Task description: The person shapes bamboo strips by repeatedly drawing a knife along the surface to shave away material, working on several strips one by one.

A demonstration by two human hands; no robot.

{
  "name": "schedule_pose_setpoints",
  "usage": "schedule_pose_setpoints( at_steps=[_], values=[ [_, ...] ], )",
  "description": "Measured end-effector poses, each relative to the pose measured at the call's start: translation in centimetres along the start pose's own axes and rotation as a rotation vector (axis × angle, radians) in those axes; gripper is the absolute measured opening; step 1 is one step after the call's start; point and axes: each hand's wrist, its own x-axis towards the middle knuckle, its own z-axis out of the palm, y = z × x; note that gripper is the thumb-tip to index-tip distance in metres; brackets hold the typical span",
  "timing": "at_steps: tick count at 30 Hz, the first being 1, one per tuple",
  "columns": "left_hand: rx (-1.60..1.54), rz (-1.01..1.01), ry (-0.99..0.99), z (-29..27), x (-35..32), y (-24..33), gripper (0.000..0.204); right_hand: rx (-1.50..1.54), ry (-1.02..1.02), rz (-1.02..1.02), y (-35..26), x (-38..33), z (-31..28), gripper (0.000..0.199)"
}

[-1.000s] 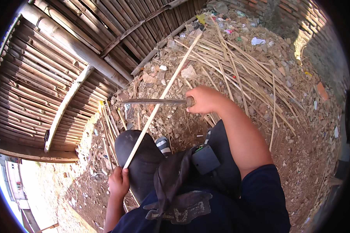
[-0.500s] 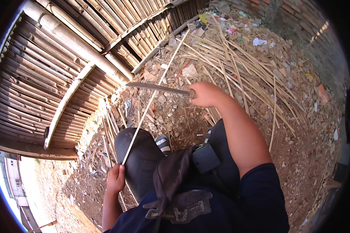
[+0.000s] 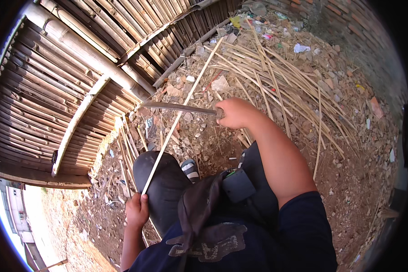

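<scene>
A long, thin bamboo strip (image 3: 162,153) slants up from my left knee toward the rubble ahead. Its near end is pinched in my left hand (image 3: 137,210), low and left beside the knee. My right hand (image 3: 235,112) is closed round the handle of a long-bladed knife, like a machete. The knife's blade (image 3: 179,107) points left and crosses the strip at about mid-length. Whether the edge touches the strip or only passes over it, I cannot tell.
Many split bamboo strips (image 3: 285,77) lie in a loose pile ahead to the right, on rubble and litter. More strips (image 3: 126,143) stand by my left knee. A bamboo-pole wall (image 3: 41,104) rises at the left, a brick wall (image 3: 349,27) at the far right.
The knife and my right hand have shifted slightly left and down. My left hand has dropped a little, and the strip shows a broader side.
</scene>
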Motion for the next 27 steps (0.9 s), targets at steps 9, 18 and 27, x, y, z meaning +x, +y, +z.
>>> schedule_pose_setpoints(
  at_steps=[9, 18, 27],
  values=[
    [-0.015, -0.019, -0.057, -1.0, 0.0, -0.1, 0.044, -0.075, -0.003, 0.004, -1.4, -0.2, 0.7, 0.043],
    [-0.034, 0.013, -0.073, -1.2, 0.5, 0.4, 0.041, 0.085, 0.038, 0.138, 0.6, 1.6, 1.4, 0.037],
    [-0.066, 0.025, -0.085, -0.7, 0.9, -0.7, 0.042, 0.105, -0.117, 0.015, 0.9, 1.1, 0.5, 0.064]
  ],
)
